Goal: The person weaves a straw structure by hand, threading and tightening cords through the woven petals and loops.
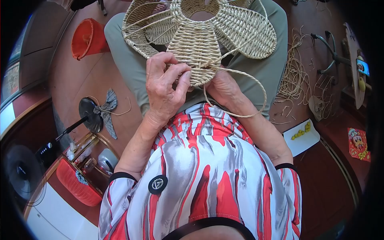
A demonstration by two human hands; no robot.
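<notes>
A flower-shaped woven straw piece (196,42) lies across my lap, its petals spreading from a round ring (175,9) with an open middle. My left hand (166,86) is closed, thumb and forefinger pinching at the left edge of the nearest petal. On that petal's right edge, my right hand (225,89) grips from below, with most of its fingers hidden behind the weave. A loose twisted straw cord (264,90) loops from the petal tip out over my right forearm. Other cord strands stretch between the petals.
Tangled straw cord (294,76) lies on the floor at right, near a white tray (310,138) with small yellow fruits. A red bucket (90,38) stands at upper left. At left are a black fan (24,172) and a wooden box (90,140) of odds and ends.
</notes>
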